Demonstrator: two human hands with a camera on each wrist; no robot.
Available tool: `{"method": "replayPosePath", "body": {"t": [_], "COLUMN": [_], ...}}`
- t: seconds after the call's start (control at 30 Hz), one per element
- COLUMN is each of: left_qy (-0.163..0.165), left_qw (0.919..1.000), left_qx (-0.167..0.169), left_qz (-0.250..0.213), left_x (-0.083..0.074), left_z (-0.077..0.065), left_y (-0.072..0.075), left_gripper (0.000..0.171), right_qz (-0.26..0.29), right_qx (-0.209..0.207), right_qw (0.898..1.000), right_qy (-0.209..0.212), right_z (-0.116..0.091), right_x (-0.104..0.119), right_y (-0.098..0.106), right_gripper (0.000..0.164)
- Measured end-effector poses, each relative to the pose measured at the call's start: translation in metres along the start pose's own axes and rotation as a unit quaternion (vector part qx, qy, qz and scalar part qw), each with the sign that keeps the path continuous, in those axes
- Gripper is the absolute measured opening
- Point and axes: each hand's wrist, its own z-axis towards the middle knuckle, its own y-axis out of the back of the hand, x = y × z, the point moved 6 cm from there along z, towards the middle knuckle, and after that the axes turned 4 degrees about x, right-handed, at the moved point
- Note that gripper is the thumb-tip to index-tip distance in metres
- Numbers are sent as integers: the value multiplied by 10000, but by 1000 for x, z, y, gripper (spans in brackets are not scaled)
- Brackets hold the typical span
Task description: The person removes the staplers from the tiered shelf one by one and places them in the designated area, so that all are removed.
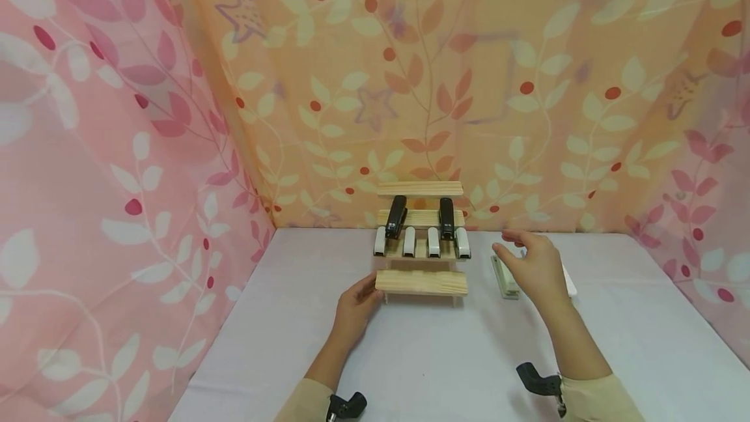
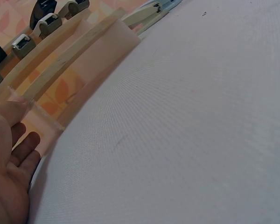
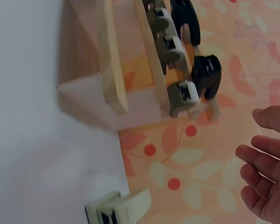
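Observation:
A stepped wooden display rack (image 1: 422,284) with clear side panels stands on the white cloth. My left hand (image 1: 354,308) is at the left end of its lowest board, the thumb and fingers gripping the edge beside the side panel (image 2: 46,123). Two black staplers (image 1: 446,217) lean on the upper tiers, and several white staplers (image 1: 433,243) stand in a row below them. Over to the right, my right hand (image 1: 536,269) hovers with fingers spread and nothing held. Close to it, a pale stapler (image 1: 505,277) lies on the cloth.
A white object (image 1: 569,282) lies partly hidden behind the right hand. The white cloth (image 1: 433,357) covers the table. A floral curtain (image 1: 351,83) hangs just behind the rack, with pink fabric (image 1: 117,213) along the left.

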Motion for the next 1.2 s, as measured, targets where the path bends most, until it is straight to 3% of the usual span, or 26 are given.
{"method": "replayPosePath", "body": {"t": [0.53,0.7,1.0,1.2], "left_qy": [69,70,90,66], "left_qw": [10000,10000,10000,10000], "left_qx": [-10,-18,-15,-30], "left_qz": [29,18,-18,-49], "left_x": [-1,-1,3,1], "left_z": [1,1,2,1], "left_y": [-2,0,1,0], "left_gripper": [54,54,52,54], "right_qz": [101,140,127,-162], "right_qx": [72,67,89,65], "right_qw": [9999,9999,9999,9998], "right_qy": [87,51,59,-33], "right_z": [19,25,29,32], "right_x": [31,37,47,49], "right_y": [-41,-51,-63,-69], "right_gripper": [42,50,56,60]}}
